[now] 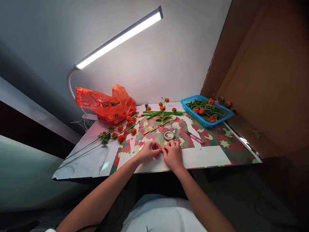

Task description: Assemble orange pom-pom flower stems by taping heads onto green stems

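Observation:
My left hand (150, 152) and my right hand (173, 155) meet near the front edge of the table, fingers pinched around the lower end of a thin flower stem (161, 137). The stem points away from me, with green leaves midway and orange flowers (162, 108) at its far end. Just beyond my right hand lies a roll of green tape (169, 135). Brown sticks (156, 127) lie to the left of the roll, and pink-handled scissors (195, 137) to its right.
A red plastic bag (108, 108) with flowers stands back left, below a lit lamp (120, 38). Flower stems (84, 151) lie at the left. Green stems (173, 113) lie at the back. A blue basket (206, 121) of flowers sits back right, beside a cardboard panel (265, 80).

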`<state>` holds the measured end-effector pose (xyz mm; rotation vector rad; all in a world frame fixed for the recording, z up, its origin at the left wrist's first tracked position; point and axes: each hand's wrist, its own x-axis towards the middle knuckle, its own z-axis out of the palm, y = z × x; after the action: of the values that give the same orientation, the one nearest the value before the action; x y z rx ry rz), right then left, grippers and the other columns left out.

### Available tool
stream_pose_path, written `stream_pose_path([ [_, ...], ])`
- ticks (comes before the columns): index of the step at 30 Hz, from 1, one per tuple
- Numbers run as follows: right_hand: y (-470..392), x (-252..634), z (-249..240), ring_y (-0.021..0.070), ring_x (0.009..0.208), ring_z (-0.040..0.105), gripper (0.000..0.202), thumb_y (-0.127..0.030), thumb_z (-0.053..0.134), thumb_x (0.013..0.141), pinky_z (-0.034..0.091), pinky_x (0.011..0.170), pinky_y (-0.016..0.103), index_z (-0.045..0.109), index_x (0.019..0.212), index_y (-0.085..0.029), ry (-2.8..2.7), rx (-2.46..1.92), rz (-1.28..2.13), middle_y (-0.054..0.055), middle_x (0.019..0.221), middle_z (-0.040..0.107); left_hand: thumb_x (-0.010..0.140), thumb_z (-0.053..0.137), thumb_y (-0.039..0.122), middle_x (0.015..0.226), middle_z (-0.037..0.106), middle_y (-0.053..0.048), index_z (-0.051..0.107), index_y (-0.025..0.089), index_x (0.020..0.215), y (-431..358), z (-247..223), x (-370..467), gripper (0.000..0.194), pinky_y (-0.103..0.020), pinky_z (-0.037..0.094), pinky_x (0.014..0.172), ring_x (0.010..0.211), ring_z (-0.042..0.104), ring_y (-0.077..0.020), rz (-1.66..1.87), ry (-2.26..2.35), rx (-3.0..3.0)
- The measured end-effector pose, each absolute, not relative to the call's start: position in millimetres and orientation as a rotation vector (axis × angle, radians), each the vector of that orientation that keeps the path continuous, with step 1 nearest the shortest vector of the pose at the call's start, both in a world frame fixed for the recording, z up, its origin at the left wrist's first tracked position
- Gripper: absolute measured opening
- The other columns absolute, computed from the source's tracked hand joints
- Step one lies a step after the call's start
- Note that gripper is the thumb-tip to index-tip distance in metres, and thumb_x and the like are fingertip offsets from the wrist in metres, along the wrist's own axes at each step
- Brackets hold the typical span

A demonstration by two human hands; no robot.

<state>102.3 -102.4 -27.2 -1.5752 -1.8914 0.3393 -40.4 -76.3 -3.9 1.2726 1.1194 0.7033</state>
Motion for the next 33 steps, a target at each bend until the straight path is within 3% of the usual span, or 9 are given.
stream_pose_path([
  [5,-100,103,-30,0.0228,0.092,0.044,0.017,-0.022,0.054,0.082,0.036,0.081,0.035,0.071,0.079,-0.02,-1.862,-1.546,0.346,0.007,0.088,0.059,0.062,0.072,0.033,0.05,0.054,0.004,0.052,0.014,0.064,-92,19,-44,0.028,-0.022,0.041,0.051,0.046,0.051,-0.008,0.7,0.999,1.294],
  [10,-98,105,-32,0.0227,0.095,0.051,0.033,-0.019,0.048,0.085,0.034,0.091,0.039,0.063,0.114,-0.02,-1.843,-1.484,0.395,0.007,0.092,0.066,0.065,0.073,0.035,0.051,0.057,0.001,0.055,0.012,0.069,-123,41,-54,0.029,-0.023,0.042,0.052,0.047,0.055,-0.0097,0.692,0.937,1.294],
  [14,-100,106,-32,0.0212,0.1,0.054,0.027,-0.019,0.047,0.085,0.016,0.106,0.048,0.068,0.1,-0.019,-1.769,-1.489,0.42,0.007,0.094,0.068,0.067,0.073,0.035,0.053,0.057,0.002,0.056,0.012,0.073,-147,46,-64,0.028,-0.022,0.043,0.05,0.047,0.055,-0.0095,0.743,0.923,1.232],
  [17,-103,110,-29,0.0228,0.105,0.052,0.027,-0.018,0.045,0.084,0.007,0.106,0.056,0.07,0.091,-0.023,-1.782,-1.487,0.447,0.005,0.094,0.068,0.067,0.072,0.035,0.053,0.058,0.002,0.057,0.012,0.074,-158,47,-70,0.028,-0.021,0.043,0.048,0.046,0.055,-0.0096,0.779,0.922,1.198],
  [20,-110,113,-20,0.0274,0.116,0.042,0.024,-0.023,0.051,0.08,0.002,0.105,0.06,0.07,0.095,-0.027,-1.768,-1.415,0.399,0.005,0.111,0.061,0.068,0.072,0.035,0.053,0.058,0.001,0.059,0.011,0.074,-164,47,-74,0.028,-0.02,0.042,0.047,0.045,0.056,-0.0095,0.823,0.935,1.194],
  [23,-119,109,-6,0.0273,0.122,0.039,0.032,-0.035,0.052,0.082,0.019,0.106,0.053,0.063,0.111,-0.025,-1.606,-1.176,0.664,0.008,0.122,0.054,0.068,0.072,0.036,0.057,0.059,0.001,0.059,0.011,0.075,-170,43,-76,0.029,-0.02,0.043,0.046,0.046,0.057,-0.0094,0.821,0.939,1.156],
  [26,-124,96,9,0.0232,0.106,0.057,0.039,-0.045,0.045,0.087,0.042,0.093,0.044,0.057,0.116,-0.022,-1.299,-0.823,1.301,0.009,0.106,0.064,0.069,0.071,0.035,0.061,0.059,0.0,0.06,0.011,0.077,-178,34,-80,0.028,-0.021,0.045,0.048,0.047,0.057,-0.009,0.797,0.917,1.118],
  [29,-127,80,17,0.0186,0.077,0.066,0.031,-0.044,0.058,0.08,0.05,0.082,0.04,0.063,0.098,-0.019,-1.022,-0.665,1.607,0.004,0.078,0.069,0.072,0.068,0.035,0.062,0.058,0.0,0.061,0.011,0.079,-189,22,-88,0.026,-0.021,0.046,0.05,0.048,0.056,-0.0084,0.815,0.934,1.109],
  [33,-133,59,19,0.0166,0.065,0.067,0.029,-0.041,0.07,0.07,0.052,0.073,0.036,0.066,0.087,-0.017,-0.957,-0.666,1.722,0.003,0.071,0.069,0.077,0.063,0.034,0.064,0.055,0.001,0.062,0.012,0.084,-206,3,-105,0.023,-0.021,0.045,0.053,0.051,0.054,-0.007,0.864,1.028,1.145],
])
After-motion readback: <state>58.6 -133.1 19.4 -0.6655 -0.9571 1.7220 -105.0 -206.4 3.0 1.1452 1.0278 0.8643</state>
